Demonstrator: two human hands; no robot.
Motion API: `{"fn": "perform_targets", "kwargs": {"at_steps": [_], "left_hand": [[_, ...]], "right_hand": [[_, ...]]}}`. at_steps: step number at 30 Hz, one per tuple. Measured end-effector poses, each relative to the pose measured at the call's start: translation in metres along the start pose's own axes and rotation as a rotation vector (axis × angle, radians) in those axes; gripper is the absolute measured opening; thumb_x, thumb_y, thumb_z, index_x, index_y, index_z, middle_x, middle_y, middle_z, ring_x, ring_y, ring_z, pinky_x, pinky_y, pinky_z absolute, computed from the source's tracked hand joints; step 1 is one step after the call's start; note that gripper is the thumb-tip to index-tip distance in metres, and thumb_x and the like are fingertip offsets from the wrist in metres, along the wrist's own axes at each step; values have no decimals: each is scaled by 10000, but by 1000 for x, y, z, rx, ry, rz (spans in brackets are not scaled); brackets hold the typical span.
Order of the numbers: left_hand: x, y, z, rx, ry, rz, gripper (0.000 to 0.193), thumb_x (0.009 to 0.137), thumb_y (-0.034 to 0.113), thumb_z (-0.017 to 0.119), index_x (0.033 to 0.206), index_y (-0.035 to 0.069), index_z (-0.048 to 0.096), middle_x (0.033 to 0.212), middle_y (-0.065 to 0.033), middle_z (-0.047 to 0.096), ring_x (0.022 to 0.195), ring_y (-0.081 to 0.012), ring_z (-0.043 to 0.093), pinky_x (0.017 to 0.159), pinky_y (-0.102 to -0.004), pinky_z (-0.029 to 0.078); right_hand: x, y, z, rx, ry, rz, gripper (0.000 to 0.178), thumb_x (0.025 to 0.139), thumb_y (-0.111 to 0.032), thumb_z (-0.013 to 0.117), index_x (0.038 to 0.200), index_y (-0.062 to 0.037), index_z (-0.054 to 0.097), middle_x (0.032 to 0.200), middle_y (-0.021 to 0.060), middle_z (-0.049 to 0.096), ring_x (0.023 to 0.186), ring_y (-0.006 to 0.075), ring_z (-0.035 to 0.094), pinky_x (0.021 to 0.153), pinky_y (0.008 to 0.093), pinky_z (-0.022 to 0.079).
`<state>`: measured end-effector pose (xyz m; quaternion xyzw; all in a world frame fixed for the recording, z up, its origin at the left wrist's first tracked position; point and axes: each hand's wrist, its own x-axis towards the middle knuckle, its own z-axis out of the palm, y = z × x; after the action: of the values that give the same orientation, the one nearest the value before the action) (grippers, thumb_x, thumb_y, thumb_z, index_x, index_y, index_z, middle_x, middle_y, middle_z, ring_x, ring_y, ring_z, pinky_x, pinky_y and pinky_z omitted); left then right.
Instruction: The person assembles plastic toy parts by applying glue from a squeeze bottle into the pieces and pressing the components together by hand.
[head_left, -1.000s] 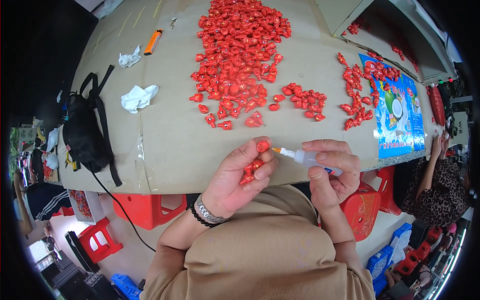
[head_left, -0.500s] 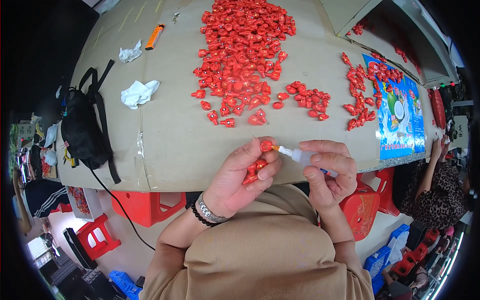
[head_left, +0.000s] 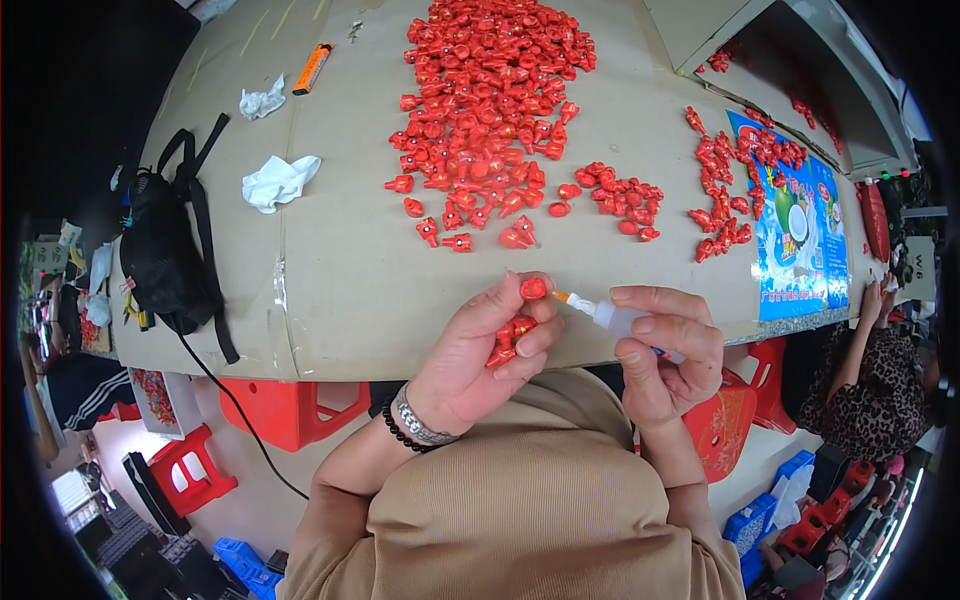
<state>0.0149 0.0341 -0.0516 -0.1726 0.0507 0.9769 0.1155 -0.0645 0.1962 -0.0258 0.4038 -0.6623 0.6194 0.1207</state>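
My left hand pinches a small round red piece between thumb and forefinger. Under its curled fingers, against the palm, lies a red figurine body. In my right hand is a small translucent glue bottle, held on its side. Its orange-tipped white nozzle points left and stops just short of the round piece. Ahead of both hands, a large heap of red figurine parts covers the table. A smaller group of round red pieces lies right of the heap.
A black bag with a cable sits at the table's left, near crumpled tissues and an orange packet. On the right, red figurines lie beside and on a blue printed sheet. Another person's arm shows at far right.
The glue bottle's tip has drawn back slightly to the right, away from the round red piece. My left hand has stayed nearly still.
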Motion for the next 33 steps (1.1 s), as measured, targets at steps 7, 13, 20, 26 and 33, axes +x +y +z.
{"fn": "perform_targets", "kwargs": {"at_steps": [7,13,20,26,33], "left_hand": [[0,-1,-1,-3,9,-3,357,970,351,453,1028,21,579,810,-23,556,623,-85,431,388,-178,293],[1,-1,-3,-15,-16,-6,352,972,347,451,1025,20,569,820,-24,555,628,-83,432,390,-177,292],[0,0,-1,-16,-45,33,265,960,269,497,1067,32,553,858,-23,543,649,-87,444,408,-176,295],[0,0,0,-12,-38,29,261,938,230,540,1116,40,526,869,-30,542,652,-87,447,410,-174,293],[0,0,0,8,-39,42,263,930,231,553,1107,38,530,875,-35,547,650,-88,452,410,-175,292]], "right_hand": [[-2,4,4,6,-15,6,225,782,-45,709,940,-26,550,909,175,636,825,269,667,626,312,542],[-3,6,5,6,-2,4,211,784,-42,704,932,-22,554,903,173,636,829,275,666,637,318,541],[-1,5,-4,25,52,1,198,787,-45,695,924,-20,554,927,188,633,814,268,658,631,314,535],[-1,5,-2,5,35,-2,199,789,-48,694,926,-25,551,926,189,635,806,261,660,613,304,532],[-1,6,-1,-29,7,-23,211,782,-36,700,927,-25,548,910,180,635,823,272,666,608,310,539]]}}
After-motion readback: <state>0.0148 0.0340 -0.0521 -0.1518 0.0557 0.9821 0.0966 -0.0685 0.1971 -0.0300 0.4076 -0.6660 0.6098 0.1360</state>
